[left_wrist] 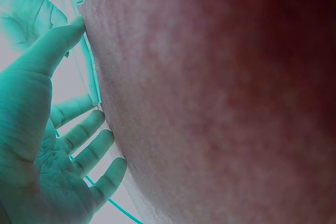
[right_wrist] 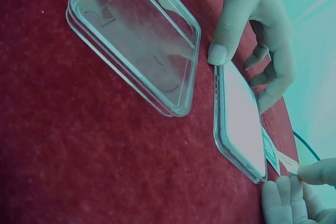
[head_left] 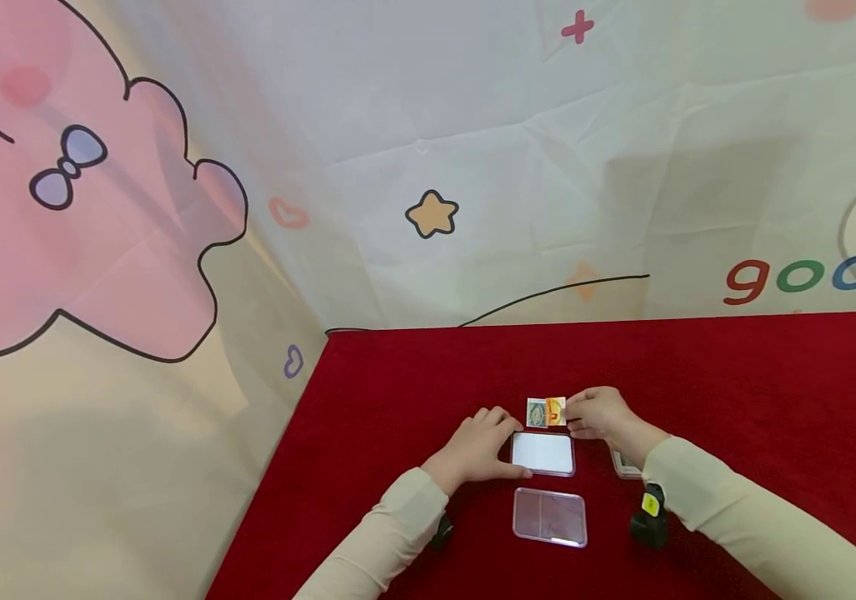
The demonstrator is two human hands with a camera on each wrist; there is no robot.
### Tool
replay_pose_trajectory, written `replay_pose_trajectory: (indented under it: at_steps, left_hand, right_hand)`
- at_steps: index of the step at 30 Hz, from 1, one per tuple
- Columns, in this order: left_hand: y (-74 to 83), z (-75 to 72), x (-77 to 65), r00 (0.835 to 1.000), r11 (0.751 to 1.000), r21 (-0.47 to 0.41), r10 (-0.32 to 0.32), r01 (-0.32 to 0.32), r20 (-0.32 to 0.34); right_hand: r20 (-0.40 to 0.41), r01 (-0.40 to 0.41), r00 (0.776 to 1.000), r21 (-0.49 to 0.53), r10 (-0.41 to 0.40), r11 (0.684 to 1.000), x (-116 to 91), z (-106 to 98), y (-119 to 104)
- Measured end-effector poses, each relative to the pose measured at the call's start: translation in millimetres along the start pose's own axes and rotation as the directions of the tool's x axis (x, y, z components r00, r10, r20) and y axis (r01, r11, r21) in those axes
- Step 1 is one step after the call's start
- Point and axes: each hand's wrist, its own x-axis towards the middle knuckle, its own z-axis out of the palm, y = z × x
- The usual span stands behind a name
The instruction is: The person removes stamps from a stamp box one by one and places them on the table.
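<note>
A shallow clear plastic case (head_left: pixel 543 453) with a white insert lies on the red cloth. My left hand (head_left: pixel 476 447) holds its left end, thumb on the near edge and fingers at the far edge; in the right wrist view the thumb (right_wrist: pixel 219 51) rests at the case's corner. Just beyond the case are two small stamp-like papers side by side, a grey-green one (head_left: pixel 536 412) with a round design and an orange one (head_left: pixel 556 411). My right hand (head_left: pixel 602 414) pinches the orange paper's right edge between thumb and fingers.
Nearer me lies a transparent lid (head_left: pixel 550 517) with a line across it. Another flat case (head_left: pixel 624 465) shows partly under the right forearm. A black device (head_left: pixel 649 518) with a yellow label is at the right wrist. Behind the red cloth (head_left: pixel 397 392) hangs a printed backdrop (head_left: pixel 428 100).
</note>
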Motion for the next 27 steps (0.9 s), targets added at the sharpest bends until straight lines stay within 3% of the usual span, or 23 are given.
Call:
replay_pose_trajectory:
  at_steps: [9, 27]
  left_hand:
    - [0.7, 0.5, 0.6, 1.0, 1.0, 0.006, 0.002, -0.002, -0.004]
    - [-0.7, -0.4, 1.0, 1.0, 1.0, -0.017, -0.004, 0.004, 0.009]
  right_hand:
    - [-0.02, -0.036, 0.999, -0.008, 0.036, 0.999, 3, -5, 1]
    - [0.035, -0.072, 0.997, -0.018, 0.072, 0.997, 0, -14, -6]
